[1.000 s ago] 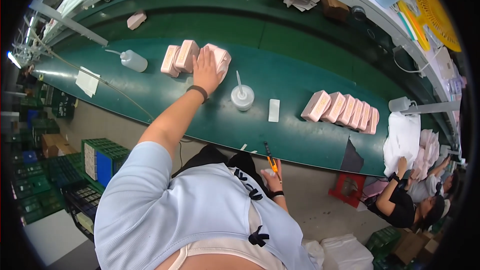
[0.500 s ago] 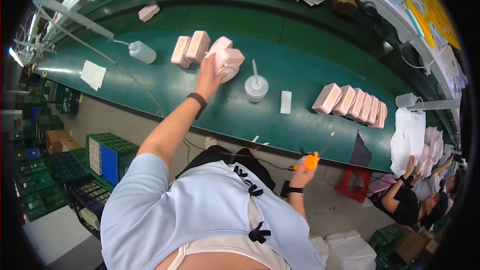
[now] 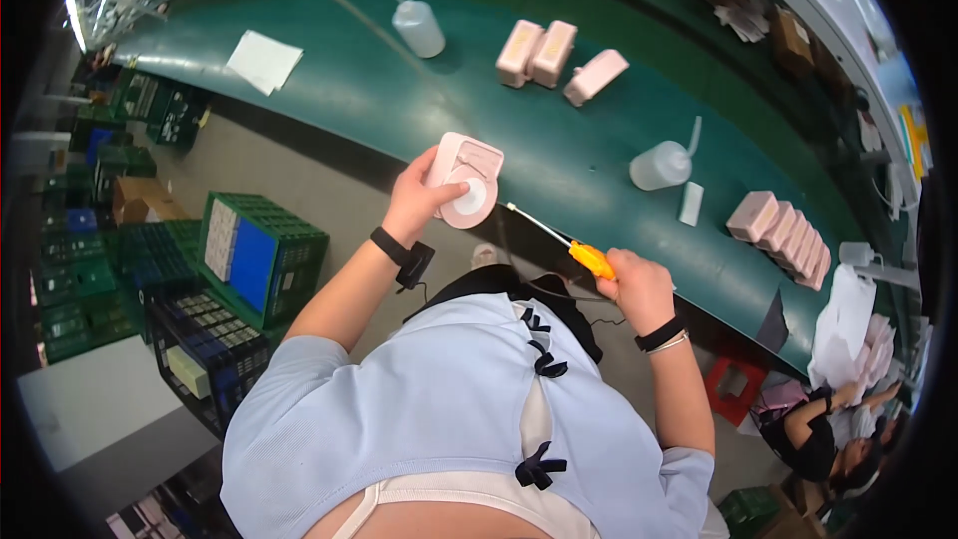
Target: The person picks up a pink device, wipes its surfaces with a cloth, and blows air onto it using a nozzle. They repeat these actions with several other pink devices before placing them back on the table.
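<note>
A pale pink plastic device [image 3: 489,165] with a round white disc and a recessed panel is in my left hand [image 3: 417,198]. The thumb of that hand presses on the disc, and the fingers behind the device are hidden. My right hand [image 3: 639,287] is closed round the orange handle of a tool [image 3: 591,260] with a thin metal shaft. Its pale tip points at the device's lower right side, a little apart from it. Three more pink devices [image 3: 597,77] stand on the green table [image 3: 359,105] beyond my hands.
A row of several pink devices [image 3: 783,238] stands at the right. Squeeze bottles [image 3: 661,166] with spouts and a small white block [image 3: 690,204] share the table. White sheets [image 3: 265,61] lie at the left. Green crates [image 3: 264,260] are stacked on the floor; a co-worker [image 3: 813,439] is at far right.
My left hand has taken a pink device from the group and drawn it toward me. My right hand has brought the orange-handled tool up beside it. The head view has shifted.
</note>
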{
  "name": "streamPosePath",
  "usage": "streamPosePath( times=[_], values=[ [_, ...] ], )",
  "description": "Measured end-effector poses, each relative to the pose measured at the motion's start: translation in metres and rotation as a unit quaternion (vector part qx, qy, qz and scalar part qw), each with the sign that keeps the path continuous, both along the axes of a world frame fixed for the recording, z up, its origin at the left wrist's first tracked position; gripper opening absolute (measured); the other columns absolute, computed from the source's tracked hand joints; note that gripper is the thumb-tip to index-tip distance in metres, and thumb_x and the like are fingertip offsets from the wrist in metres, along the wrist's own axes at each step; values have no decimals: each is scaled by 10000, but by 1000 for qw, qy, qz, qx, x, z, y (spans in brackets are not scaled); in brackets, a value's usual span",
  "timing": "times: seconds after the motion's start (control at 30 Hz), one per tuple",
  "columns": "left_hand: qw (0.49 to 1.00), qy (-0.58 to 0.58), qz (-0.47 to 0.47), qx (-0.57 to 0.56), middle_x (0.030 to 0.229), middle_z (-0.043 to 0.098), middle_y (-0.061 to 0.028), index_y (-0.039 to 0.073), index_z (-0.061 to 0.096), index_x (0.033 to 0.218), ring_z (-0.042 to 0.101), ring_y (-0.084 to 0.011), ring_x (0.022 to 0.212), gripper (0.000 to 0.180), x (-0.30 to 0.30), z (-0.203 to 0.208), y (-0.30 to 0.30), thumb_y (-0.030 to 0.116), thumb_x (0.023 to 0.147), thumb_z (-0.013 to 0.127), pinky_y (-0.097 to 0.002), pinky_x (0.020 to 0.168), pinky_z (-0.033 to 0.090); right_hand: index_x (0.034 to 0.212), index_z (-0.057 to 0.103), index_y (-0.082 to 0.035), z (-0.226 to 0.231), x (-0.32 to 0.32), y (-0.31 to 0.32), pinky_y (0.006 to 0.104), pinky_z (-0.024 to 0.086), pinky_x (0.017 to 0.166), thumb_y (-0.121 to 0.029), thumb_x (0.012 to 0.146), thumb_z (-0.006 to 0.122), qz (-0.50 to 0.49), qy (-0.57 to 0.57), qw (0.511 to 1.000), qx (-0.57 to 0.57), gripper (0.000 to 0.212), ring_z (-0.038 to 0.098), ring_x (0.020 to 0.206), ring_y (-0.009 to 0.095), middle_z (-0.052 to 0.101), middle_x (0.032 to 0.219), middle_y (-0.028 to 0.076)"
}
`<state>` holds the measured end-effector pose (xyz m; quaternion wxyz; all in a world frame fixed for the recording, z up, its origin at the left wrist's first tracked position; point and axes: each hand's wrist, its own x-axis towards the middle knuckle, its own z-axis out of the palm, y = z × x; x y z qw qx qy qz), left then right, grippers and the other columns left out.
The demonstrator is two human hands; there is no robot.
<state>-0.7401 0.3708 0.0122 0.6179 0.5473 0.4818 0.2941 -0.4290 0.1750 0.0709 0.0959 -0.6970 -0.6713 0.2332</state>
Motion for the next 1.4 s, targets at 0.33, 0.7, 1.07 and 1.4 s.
streamPosePath(
  times=[0.33, 0.7, 1.07, 1.4],
  values=[
    [888, 356, -201, 211, 1104, 614, -107, 87, 491, 1379, 610, -271, 992, 666, -126, 41, 7, 179, 771, 744, -367, 777, 537, 864, 576, -98, 12, -90, 69, 428, 486, 592, -272, 777, 706, 149, 0, 988, 29, 234, 627, 694, 332, 626, 769, 101],
    [823, -230, -166, -492, 1080, 605, -173, 118, 465, 1400, 584, -251, 815, 550, -237, -32, -12, 382, 928, 569, -315, 595, 525, 834, 590, -97, 14, -103, 114, 456, 475, 627, -359, 800, 682, 207, 108, 970, -73, 280, 620, 713, 342, 624, 723, 107],
    [495, -620, 103, -601, 1081, 451, -153, 91, 476, 1323, 517, -256, 910, 481, -237, -21, -74, 397, 954, 498, -302, 589, 533, 816, 576, -80, 20, -131, 114, 434, 465, 607, -368, 835, 673, 210, 148, 959, -118, 305, 605, 712, 362, 613, 728, 124],
    [495, -603, 277, -561, 1130, 442, -149, 49, 463, 1302, 501, -245, 976, 424, -249, -11, -71, 285, 954, 515, -355, 761, 557, 836, 599, -105, 22, -168, 103, 422, 493, 605, -325, 794, 698, 216, 94, 972, 3, 245, 639, 710, 318, 631, 739, 89]
  ],
)
